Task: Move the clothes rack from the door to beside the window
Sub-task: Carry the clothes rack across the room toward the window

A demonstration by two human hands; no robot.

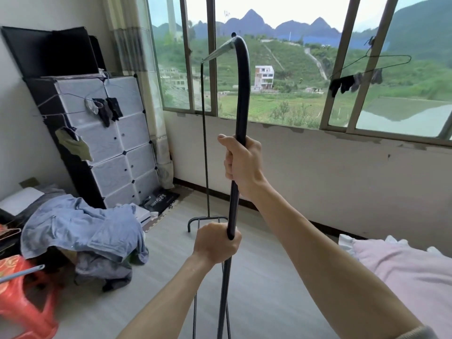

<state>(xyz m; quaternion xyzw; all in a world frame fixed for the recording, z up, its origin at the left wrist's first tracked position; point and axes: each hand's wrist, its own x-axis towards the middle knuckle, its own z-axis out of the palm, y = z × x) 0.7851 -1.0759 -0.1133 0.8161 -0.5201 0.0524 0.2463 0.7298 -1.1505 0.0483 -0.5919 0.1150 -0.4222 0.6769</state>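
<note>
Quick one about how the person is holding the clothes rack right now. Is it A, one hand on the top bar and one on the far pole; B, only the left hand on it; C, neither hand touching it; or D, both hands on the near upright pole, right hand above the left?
D: the right hand wraps the near black upright of the clothes rack, with the left hand gripping the same pole lower down.
</note>
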